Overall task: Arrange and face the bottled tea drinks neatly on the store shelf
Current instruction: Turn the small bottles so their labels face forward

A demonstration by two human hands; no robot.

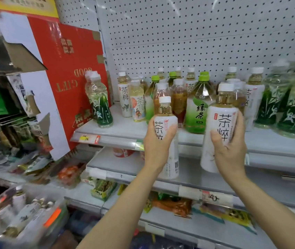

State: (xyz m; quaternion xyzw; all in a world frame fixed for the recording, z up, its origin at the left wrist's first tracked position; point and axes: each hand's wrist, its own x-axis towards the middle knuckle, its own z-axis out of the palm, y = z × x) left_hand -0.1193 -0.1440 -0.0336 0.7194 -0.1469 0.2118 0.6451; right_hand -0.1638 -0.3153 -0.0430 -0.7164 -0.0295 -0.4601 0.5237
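Observation:
My left hand grips a white-labelled tea bottle with a white cap, held upright in front of the shelf edge. A larger white-labelled tea bottle of the same kind is gripped by my right hand, tilted slightly, label facing me. Behind them the white shelf carries several tea bottles: white-labelled ones, amber ones, a green-tea bottle with a green cap, and green-patterned clear bottles at the right. One green-patterned bottle stands apart at the left.
A red and white cardboard box leans against the shelf's left end. White pegboard backs the shelf. Lower shelves hold snack packets, and a crate of bottles sits at bottom left. Price tags line the shelf edges.

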